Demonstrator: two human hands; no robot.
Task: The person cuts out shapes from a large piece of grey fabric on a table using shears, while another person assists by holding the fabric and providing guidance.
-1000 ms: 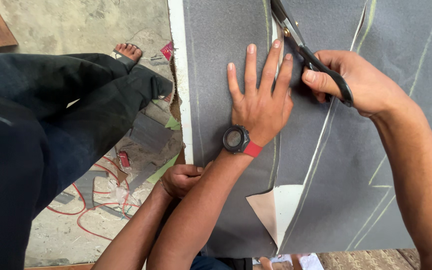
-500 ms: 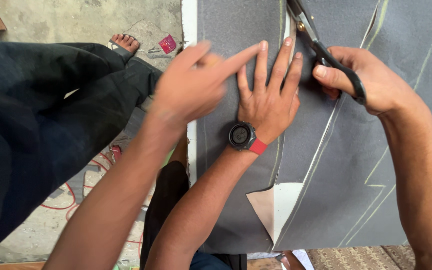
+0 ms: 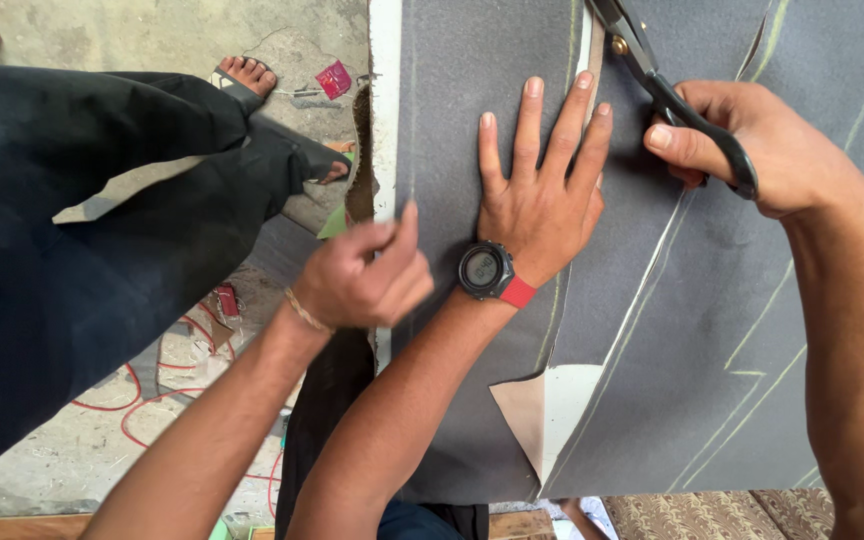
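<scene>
My left hand (image 3: 537, 195) lies flat, fingers spread, on the grey chalk-marked fabric sheet (image 3: 482, 90), while my right hand (image 3: 752, 150) grips black-handled scissors (image 3: 667, 90).

Scissors (image 3: 652, 80): blade tips cut off at the twelve o'clock edge; handle loops buried inside right hand (image 3: 752, 150). Grey sheet (image 3: 652, 350) running past three o'clock. Co-worker's hand (image 3: 362, 280) blurred at nine o'clock of the wristwatch (image 3: 484, 268); watch face unreadable.
</scene>
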